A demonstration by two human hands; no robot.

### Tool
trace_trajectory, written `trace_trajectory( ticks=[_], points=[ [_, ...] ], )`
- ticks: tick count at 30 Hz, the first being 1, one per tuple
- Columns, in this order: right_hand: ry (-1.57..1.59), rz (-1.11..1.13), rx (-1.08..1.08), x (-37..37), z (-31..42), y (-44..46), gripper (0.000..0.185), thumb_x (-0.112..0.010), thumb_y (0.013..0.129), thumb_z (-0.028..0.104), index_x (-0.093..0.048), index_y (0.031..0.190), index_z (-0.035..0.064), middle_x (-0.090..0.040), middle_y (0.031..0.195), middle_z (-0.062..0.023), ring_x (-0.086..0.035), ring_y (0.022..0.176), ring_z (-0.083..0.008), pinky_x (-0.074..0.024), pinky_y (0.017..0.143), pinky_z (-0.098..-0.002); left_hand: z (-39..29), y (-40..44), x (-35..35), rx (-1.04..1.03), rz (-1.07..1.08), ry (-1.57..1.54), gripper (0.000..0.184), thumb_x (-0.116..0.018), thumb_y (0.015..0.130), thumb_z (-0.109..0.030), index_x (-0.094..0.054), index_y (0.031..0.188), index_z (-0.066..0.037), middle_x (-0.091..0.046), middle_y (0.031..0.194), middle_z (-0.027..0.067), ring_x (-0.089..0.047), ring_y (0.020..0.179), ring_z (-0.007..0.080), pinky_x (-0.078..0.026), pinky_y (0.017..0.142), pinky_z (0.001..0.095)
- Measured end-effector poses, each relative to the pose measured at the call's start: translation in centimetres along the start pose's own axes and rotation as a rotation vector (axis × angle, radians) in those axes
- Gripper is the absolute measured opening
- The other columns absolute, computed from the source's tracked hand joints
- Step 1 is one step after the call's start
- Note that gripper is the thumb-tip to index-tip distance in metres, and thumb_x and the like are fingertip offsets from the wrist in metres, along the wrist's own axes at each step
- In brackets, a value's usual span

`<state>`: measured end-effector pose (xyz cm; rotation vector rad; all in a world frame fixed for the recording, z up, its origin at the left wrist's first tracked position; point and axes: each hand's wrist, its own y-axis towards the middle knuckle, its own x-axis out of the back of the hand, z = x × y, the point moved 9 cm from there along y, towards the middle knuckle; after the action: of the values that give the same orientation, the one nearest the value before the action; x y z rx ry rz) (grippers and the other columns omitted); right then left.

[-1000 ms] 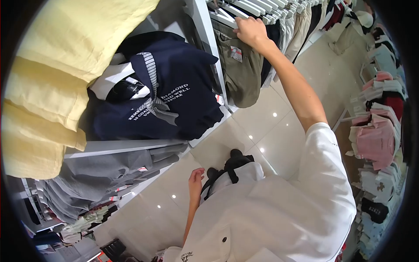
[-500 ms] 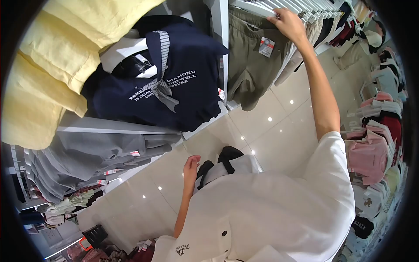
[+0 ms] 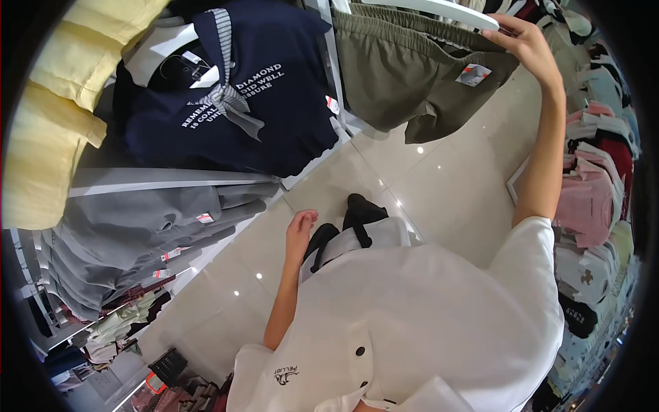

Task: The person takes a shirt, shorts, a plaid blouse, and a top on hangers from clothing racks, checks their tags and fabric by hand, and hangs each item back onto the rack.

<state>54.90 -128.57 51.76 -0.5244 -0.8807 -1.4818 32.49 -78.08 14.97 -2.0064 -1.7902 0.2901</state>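
Observation:
My right hand (image 3: 525,44) is closed on the right end of a white hanger (image 3: 439,8), thumb below and fingers above. From this hanger hang olive-green shorts (image 3: 405,75) with an elastic waist and a white-and-red price tag (image 3: 473,74). Low beside my body, my left hand (image 3: 299,232) is empty, its fingers loosely bent and touching no garment. Left of the shorts, a navy top (image 3: 240,137) with white lettering and a striped tie hangs on its own white hanger.
Yellow garments (image 3: 62,151) hang at the far left, above grey garments (image 3: 151,226) with price tags. A white rack upright (image 3: 334,69) separates the navy top from the shorts. Pink and white clothes (image 3: 585,199) line the right side. Shiny tiled floor (image 3: 439,185) lies between the displays.
The hanger with the olive shorts has come out from the row toward the right and turned more face-on, still in my right hand. My left hand stays low and empty.

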Motion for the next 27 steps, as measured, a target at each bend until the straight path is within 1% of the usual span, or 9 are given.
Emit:
trace_trajectory(
  ticks=[8,11,14,15,17,18,20,24,27],
  points=[
    [-0.029,0.046,-0.050,4.0,5.9,-10.3,0.032,-0.072,0.090,0.014,-0.068,0.118,-0.0006,-0.068,0.098,-0.0017,-0.060,0.092,-0.0090,-0.0468,0.083,-0.0231,-8.3,-2.8,1.0,-0.326,0.089,0.050,0.030,-0.061,0.099,-0.014,-0.058,0.126,-0.004,-0.064,0.120,0.0081,-0.061,0.109,0.0159,-0.047,0.096,0.0305],
    [-0.044,0.125,0.047,3.8,9.6,-12.1,0.032,-0.071,0.090,0.013,-0.068,0.118,-0.0019,-0.070,0.102,-0.0046,-0.064,0.096,-0.0125,-0.0487,0.088,-0.0253,-15.2,-5.0,3.4,-0.605,0.047,0.090,0.049,-0.069,0.091,-0.009,-0.052,0.136,-0.003,-0.060,0.131,0.0116,-0.058,0.120,0.0201,-0.045,0.103,0.0339],
    [0.044,0.041,0.026,1.7,20.0,-15.0,0.033,-0.078,0.073,0.000,-0.071,0.104,-0.0048,-0.074,0.087,-0.0096,-0.069,0.078,-0.0186,-0.0536,0.071,-0.0287,-22.6,-9.9,6.7,-0.853,-0.049,0.214,0.077,-0.080,0.080,-0.010,-0.041,0.146,-0.004,-0.051,0.141,0.0164,-0.050,0.131,0.0275,-0.042,0.106,0.0402],
    [0.099,-0.022,0.084,1.4,20.9,-15.5,0.027,-0.082,0.070,-0.003,-0.075,0.096,-0.0048,-0.073,0.082,-0.0022,-0.064,0.075,-0.0076,-0.0516,0.069,-0.0230,-24.7,-12.0,7.8,-0.952,-0.087,0.273,0.087,-0.085,0.076,-0.015,-0.037,0.148,-0.005,-0.050,0.141,0.0167,-0.049,0.132,0.0282,-0.042,0.107,0.0407],
    [0.115,0.019,0.164,-0.2,24.4,-16.4,0.033,-0.081,0.069,-0.004,-0.074,0.101,-0.0056,-0.073,0.084,-0.0045,-0.066,0.076,-0.0103,-0.0523,0.069,-0.0246,-27.8,-15.9,9.7,-1.121,-0.162,0.327,0.102,-0.090,0.070,-0.018,-0.029,0.151,-0.001,-0.047,0.144,0.0213,-0.049,0.132,0.0301,-0.042,0.107,0.0412],
    [0.111,0.029,0.213,-0.8,26.8,-17.1,0.035,-0.081,0.069,-0.004,-0.074,0.102,-0.0058,-0.073,0.085,-0.0048,-0.066,0.076,-0.0104,-0.0524,0.069,-0.0247,-29.4,-18.5,10.2,-1.210,-0.242,0.323,0.086,-0.085,0.079,-0.019,-0.036,0.147,0.001,-0.054,0.137,0.0189,-0.054,0.126,0.0249,-0.043,0.104,0.0347],
    [0.204,0.008,0.344,-2.4,30.0,-18.0,0.039,-0.082,0.068,-0.003,-0.074,0.106,-0.0048,-0.074,0.088,-0.0060,-0.066,0.077,-0.0108,-0.0525,0.071,-0.0247,-30.7,-21.3,11.6,-1.222,-0.192,0.255,0.086,-0.082,0.082,-0.014,-0.032,0.149,0.000,-0.051,0.138,0.0196,-0.052,0.127,0.0268,-0.040,0.108,0.0375],
    [0.211,0.072,0.405,-6.7,36.8,-18.3,0.033,-0.079,0.076,0.001,-0.074,0.108,-0.0012,-0.073,0.096,-0.0048,-0.065,0.084,-0.0101,-0.0521,0.076,-0.0239,-31.2,-23.3,17.5,-1.146,-0.074,-0.169,0.057,-0.071,0.088,0.001,-0.038,0.134,-0.006,-0.061,0.114,0.0068,-0.061,0.102,0.0153,-0.050,0.087,0.0267],
    [0.131,-0.009,0.495,-9.3,41.4,-18.9,0.032,-0.079,0.080,0.007,-0.073,0.110,-0.0012,-0.072,0.102,-0.0033,-0.063,0.089,-0.0092,-0.0510,0.080,-0.0240,-31.1,-26.4,22.5,-1.203,-0.317,-0.008,0.043,-0.070,0.090,-0.001,-0.044,0.124,-0.006,-0.060,0.101,0.0012,-0.059,0.091,0.0082,-0.047,0.077,0.0220]
  ],
)
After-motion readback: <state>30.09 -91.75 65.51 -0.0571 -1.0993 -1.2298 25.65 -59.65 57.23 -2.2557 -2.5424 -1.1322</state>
